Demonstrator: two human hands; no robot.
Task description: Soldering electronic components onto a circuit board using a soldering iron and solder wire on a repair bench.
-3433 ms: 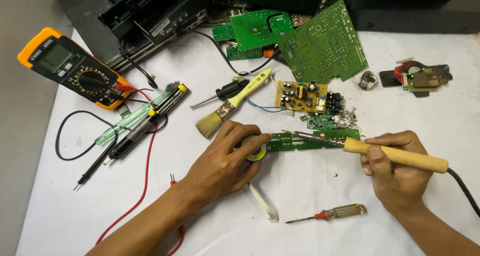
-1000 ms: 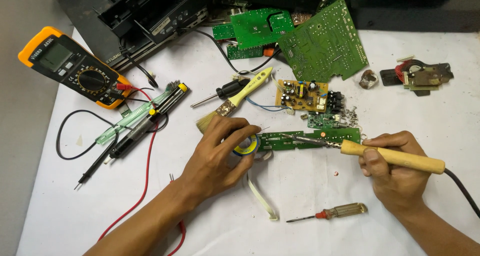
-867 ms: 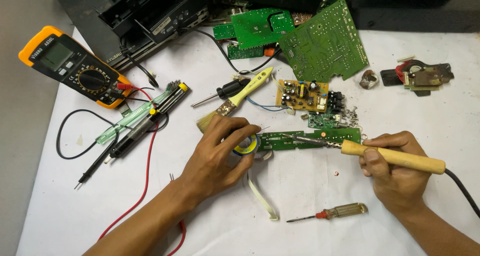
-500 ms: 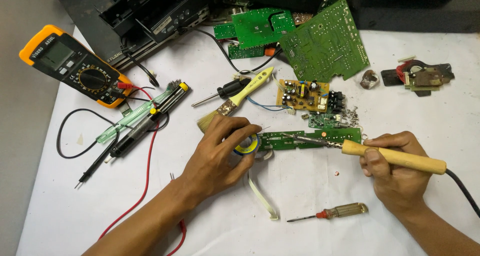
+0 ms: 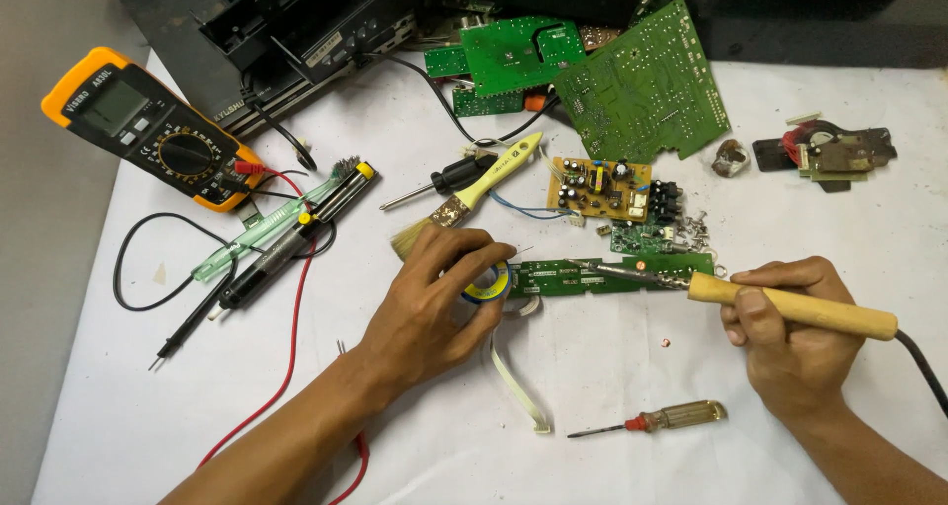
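My right hand (image 5: 790, 332) is wrapped tight around the wooden handle of the soldering iron (image 5: 790, 306), and its metal tip rests on the narrow green circuit board (image 5: 592, 275) that lies flat on the white table (image 5: 612, 377), roughly at the board's middle. My left hand (image 5: 434, 303) curls over a small round reel of solder (image 5: 489, 285) at the board's left end, fingers closed around it and pinning it down; a fine strand seems to poke up from between my fingertips, though it is too thin to be sure. I judge that the soldering is under way and not finished: the iron is on the board, but I cannot make out any fresh joint or tell how many points are done. A white ribbon cable (image 5: 513, 382) trails from the board's left end toward me. A small screwdriver with an amber handle (image 5: 657, 419) lies just below, untouched, and a yellow-handled brush (image 5: 469, 194) and the orange multimeter (image 5: 148, 130) sit farther off to the left.
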